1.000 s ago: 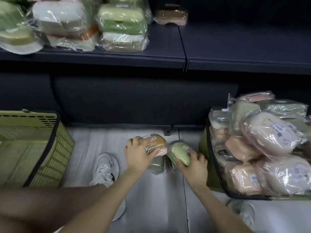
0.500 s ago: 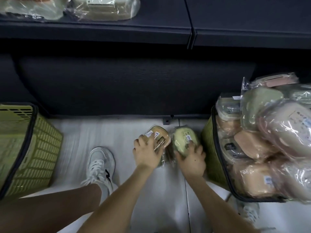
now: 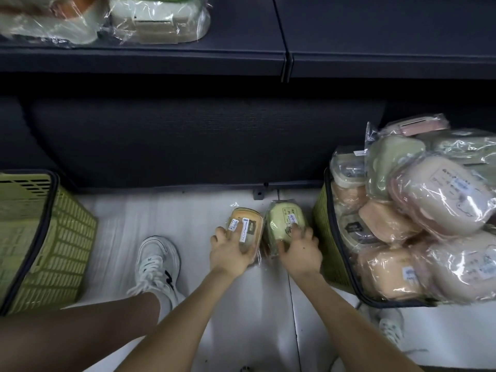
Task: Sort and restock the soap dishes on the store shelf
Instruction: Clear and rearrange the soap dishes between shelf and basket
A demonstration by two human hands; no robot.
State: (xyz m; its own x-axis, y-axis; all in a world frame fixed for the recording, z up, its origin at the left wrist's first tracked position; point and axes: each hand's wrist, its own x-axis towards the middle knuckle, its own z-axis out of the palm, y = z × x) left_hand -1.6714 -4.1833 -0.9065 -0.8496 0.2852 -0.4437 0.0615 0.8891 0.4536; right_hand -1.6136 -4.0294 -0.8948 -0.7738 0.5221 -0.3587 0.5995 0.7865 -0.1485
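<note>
Soap dishes fill the nearest part of my feed. Two wrapped ones stand side by side on the pale floor, touching or very nearly so, and each has a hand on it. The left hand curls over the near end of the orange dish, fingers laid up along its clear lid beside the white labels. The right hand grips the green dish the same way, fingertips on its top. The hands are close together but not touching. There may be another wrapped piece under or between the two dishes — the crinkled film makes that hard for me to judge.

Left of the hands a white shoe is planted on the floor, with a bare leg crossing the bottom of the view. A second shoe shows low on the right.

A yellow-green slatted basket stands well off to the left. On the right a matching basket stands just beside the green dish, heaped above its rim with a pile of wrapped dishes — pink, peach and pale green.

Behind it all runs a dark base panel. Above that is the dark shelf, where more bagged dishes lie toward the left end.
</note>
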